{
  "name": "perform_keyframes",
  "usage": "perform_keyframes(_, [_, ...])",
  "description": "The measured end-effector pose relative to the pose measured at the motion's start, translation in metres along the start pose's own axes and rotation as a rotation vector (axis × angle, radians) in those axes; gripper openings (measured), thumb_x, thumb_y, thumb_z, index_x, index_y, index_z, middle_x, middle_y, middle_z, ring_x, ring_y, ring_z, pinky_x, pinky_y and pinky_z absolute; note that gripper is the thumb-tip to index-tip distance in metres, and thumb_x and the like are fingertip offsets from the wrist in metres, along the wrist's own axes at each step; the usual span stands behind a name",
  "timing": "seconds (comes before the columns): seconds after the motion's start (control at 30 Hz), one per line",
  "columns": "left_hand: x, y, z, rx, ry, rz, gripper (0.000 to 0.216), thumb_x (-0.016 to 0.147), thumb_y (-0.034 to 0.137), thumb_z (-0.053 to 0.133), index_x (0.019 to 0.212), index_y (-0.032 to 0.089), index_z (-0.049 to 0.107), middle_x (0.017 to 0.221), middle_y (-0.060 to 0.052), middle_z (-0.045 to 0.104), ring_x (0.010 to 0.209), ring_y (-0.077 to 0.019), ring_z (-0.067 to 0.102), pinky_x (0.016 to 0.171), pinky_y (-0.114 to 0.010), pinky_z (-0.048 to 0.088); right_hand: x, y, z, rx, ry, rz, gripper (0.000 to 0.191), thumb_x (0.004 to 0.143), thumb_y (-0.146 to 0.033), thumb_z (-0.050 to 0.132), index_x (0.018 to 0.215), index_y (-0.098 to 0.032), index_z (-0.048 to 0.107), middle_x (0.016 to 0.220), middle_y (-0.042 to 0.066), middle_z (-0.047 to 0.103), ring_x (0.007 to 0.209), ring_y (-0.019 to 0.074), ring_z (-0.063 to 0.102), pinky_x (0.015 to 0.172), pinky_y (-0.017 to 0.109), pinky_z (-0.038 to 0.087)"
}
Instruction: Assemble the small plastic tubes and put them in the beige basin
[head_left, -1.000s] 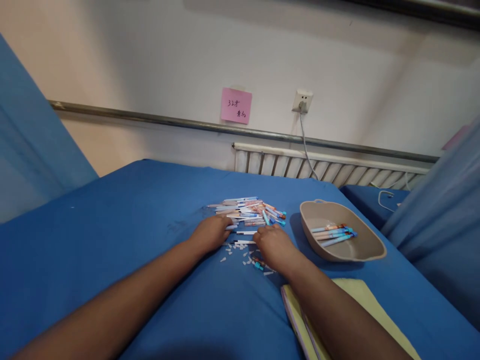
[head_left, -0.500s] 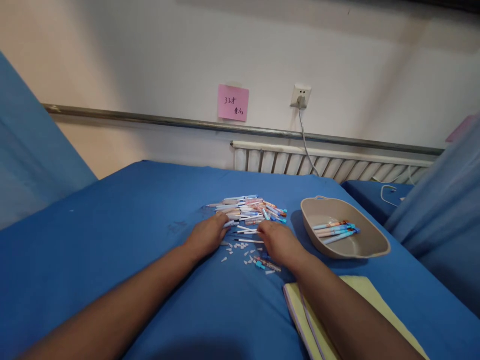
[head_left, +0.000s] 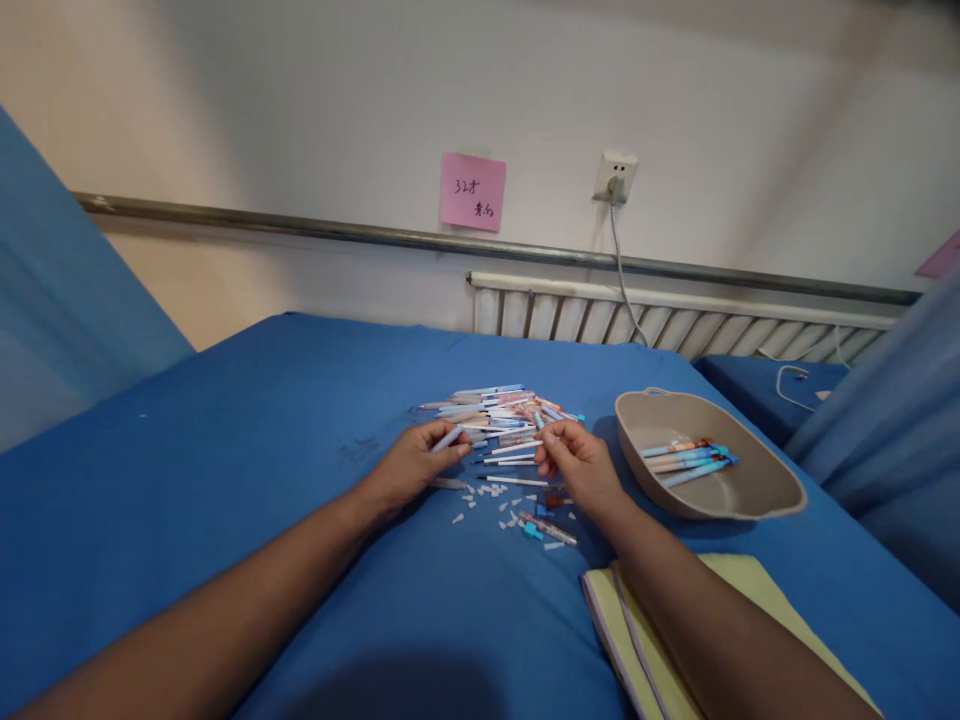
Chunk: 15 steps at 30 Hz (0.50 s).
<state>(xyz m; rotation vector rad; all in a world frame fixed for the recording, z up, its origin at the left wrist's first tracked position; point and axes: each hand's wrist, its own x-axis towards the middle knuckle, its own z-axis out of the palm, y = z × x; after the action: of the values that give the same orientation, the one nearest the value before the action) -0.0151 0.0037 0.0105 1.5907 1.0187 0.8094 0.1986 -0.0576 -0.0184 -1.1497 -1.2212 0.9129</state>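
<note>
My left hand is closed on a pale lavender pen barrel, pinched between thumb and fingers and tilted up to the right. Opposite it, my right hand pinches a thin white pen refill that points left toward the barrel, apart from it. Behind both hands lies a heap of pen parts, barrels and refills mixed. Several more refills rest between the hands. Small white conical tips are scattered in front, beside a patterned barrel and a turquoise clip piece.
A beige basin holding several pens stands on the right of the blue-covered surface. Under my right forearm lies a folded yellow cloth. A radiator and wall socket are behind; blue curtains hang on both sides.
My left hand has lifted the pen barrel and turned it upward. My right hand has raised a refill from among those lying between the hands. The camera view has shifted slightly.
</note>
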Motion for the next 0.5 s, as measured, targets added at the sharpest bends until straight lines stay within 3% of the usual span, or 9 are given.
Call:
perform_keyframes(0.23, [-0.0013,0.0004,0.004,-0.042,0.004,-0.065,0.024,0.064,0.034,0.07,0.078,0.016,0.065,0.072,-0.001,0.062,0.061,-0.0127,0.053,0.052,-0.021,0.038,0.0004,-0.0027,0.0005,0.078,0.044,-0.003,0.032,0.078,-0.051,0.057,0.081,-0.019,0.054,0.062,-0.002,0.058,0.05,0.0101,0.052,0.048,0.022,0.042])
perform_keyframes(0.5, [-0.0019,0.0015,0.0039,-0.036,0.0,-0.045,0.025,0.064,0.036,0.07,0.078,0.015,0.064,0.072,-0.001,0.062,0.065,-0.0139,0.055,0.057,-0.022,0.041,0.0008,-0.0012,-0.001,0.074,0.059,-0.008,0.03,0.078,-0.049,0.057,0.081,-0.019,0.054,0.061,-0.003,0.057,0.049,0.0097,0.051,0.048,0.021,0.041])
